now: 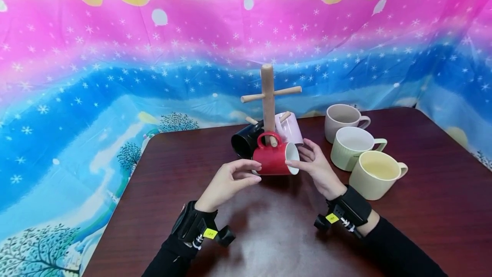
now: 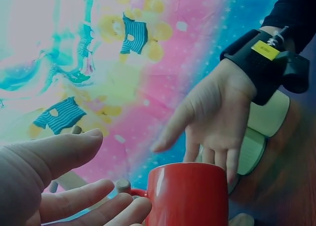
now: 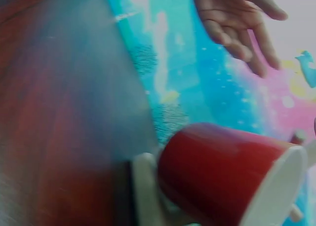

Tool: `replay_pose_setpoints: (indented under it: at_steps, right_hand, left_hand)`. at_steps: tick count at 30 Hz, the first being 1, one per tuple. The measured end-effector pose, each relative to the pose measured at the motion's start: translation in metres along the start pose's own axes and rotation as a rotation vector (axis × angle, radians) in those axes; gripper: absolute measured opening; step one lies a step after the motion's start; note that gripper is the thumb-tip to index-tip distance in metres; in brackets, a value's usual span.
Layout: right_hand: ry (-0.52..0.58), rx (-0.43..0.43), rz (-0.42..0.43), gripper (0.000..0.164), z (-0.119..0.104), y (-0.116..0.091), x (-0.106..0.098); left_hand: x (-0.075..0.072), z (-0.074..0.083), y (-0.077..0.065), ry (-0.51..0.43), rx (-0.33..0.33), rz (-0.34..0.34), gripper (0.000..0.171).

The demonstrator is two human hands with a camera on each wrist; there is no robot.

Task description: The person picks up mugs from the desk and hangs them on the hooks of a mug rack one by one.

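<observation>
1. The red mug [image 1: 274,157] is being hung by its handle on a low peg of the wooden mug tree [image 1: 267,97], tipped sideways, mid-worktop [image 1: 192,174].
2. It's being flanked by the left hand [image 1: 226,183] and right hand [image 1: 317,166]; fingers are being kept loose and apart, just beside or barely touching it, nothing clamped.
3. A black mug [image 1: 246,140] and pink mug [image 1: 290,128] are being carried on the far pegs.
4. Three pale mugs [image 1: 355,146] are being lined up at the right.
</observation>
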State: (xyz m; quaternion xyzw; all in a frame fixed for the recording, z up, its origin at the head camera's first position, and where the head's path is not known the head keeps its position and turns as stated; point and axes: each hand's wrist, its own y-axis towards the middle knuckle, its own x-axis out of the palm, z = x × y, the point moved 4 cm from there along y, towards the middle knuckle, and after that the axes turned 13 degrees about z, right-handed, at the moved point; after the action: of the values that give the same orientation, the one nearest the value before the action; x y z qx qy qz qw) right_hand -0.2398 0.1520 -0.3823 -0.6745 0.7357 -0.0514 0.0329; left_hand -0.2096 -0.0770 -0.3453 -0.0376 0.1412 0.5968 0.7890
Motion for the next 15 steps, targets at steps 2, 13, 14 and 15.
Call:
replay_pose_setpoints:
  at_steps: [2, 13, 14, 15]
  right_hand:
    - [0.026, -0.018, 0.0, 0.086, -0.008, -0.001, -0.005]
    - [0.045, -0.071, -0.008, 0.077, -0.044, -0.011, -0.028]
    - [0.037, -0.089, -0.008, 0.076, -0.047, -0.013, -0.03]
    - [0.029, -0.11, -0.009, 0.074, -0.05, -0.014, -0.031]
  left_hand:
    - [-0.001, 0.0, 0.0, 0.006, 0.0, 0.002, 0.038]
    - [-0.008, 0.001, 0.001, 0.037, 0.012, 0.026, 0.039]
    - [-0.009, 0.002, 0.001, 0.037, 0.015, 0.026, 0.039]
    - [-0.01, 0.002, 0.001, 0.041, 0.016, 0.028, 0.039]
